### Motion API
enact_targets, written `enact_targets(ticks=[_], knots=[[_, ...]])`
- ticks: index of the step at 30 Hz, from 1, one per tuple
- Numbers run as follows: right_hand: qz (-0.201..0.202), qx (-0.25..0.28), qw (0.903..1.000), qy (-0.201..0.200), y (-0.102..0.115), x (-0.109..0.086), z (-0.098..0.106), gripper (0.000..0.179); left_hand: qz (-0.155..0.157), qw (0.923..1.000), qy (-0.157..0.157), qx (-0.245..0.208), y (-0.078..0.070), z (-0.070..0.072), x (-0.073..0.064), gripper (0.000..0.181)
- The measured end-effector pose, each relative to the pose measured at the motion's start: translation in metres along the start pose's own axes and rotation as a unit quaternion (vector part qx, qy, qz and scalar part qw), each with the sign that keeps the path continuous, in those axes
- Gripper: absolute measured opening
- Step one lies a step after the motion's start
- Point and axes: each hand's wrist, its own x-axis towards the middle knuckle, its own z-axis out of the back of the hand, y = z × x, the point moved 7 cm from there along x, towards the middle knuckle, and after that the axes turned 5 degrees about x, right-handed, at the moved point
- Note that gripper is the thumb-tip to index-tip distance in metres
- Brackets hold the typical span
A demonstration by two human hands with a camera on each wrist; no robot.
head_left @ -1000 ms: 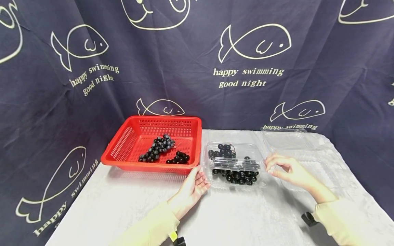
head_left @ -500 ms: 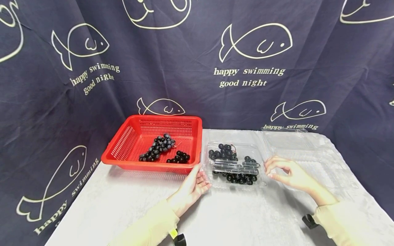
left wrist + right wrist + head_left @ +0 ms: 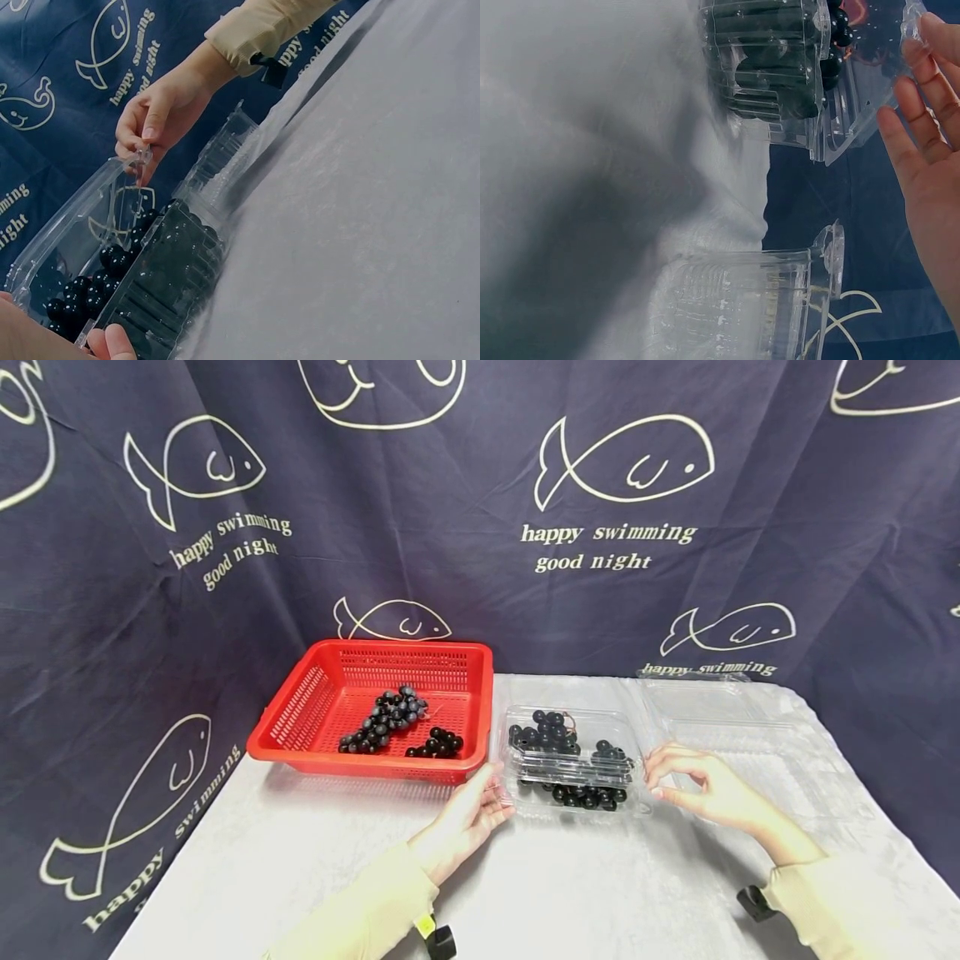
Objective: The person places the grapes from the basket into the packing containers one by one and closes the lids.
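Observation:
A clear plastic clamshell box [image 3: 573,768] holds bunches of black grapes [image 3: 588,796]. Its lid is tilted over the base, with a gap along the front in both wrist views. At the box's left side, my left hand [image 3: 468,818] grips its edge, the thumb up near the lid's corner and the fingertips [image 3: 116,343] at the base's rim. My right hand [image 3: 708,785] pinches the lid's right front corner between thumb and fingers. This pinch shows clearly in the left wrist view, with the right hand [image 3: 161,112] above the grapes.
A red perforated basket [image 3: 300,764] stands at the left, close to the box, with dark grape bunches [image 3: 384,720] inside. Another clear clamshell box [image 3: 772,768] sits at the right with its lid raised. A dark blue fish-print cloth [image 3: 450,527] hangs behind the white-covered table [image 3: 555,893].
The lid's front edge has come down slightly over the grapes, with both hands following it. The basket and the other box have not moved.

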Motion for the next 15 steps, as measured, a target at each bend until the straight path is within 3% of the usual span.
enact_targets(ticks=[3, 9, 15], knots=[[0.005, -0.002, 1.0, -0.004, -0.0003, -0.001, 0.0008, 0.047, 0.001, 1.0, -0.002, -0.008, 0.0003, 0.001, 0.0008, 0.045], [0.011, 0.001, 0.9999, -0.011, -0.0011, -0.0032, 0.0023, 0.049, 0.002, 1.0, -0.005, 0.006, 0.0004, 0.002, 0.0008, 0.052], [0.002, 0.021, 0.9997, -0.013, -0.0017, -0.0052, 0.0028, 0.046, -0.002, 0.9998, -0.012, 0.013, 0.0008, 0.0039, 0.0022, 0.015]])
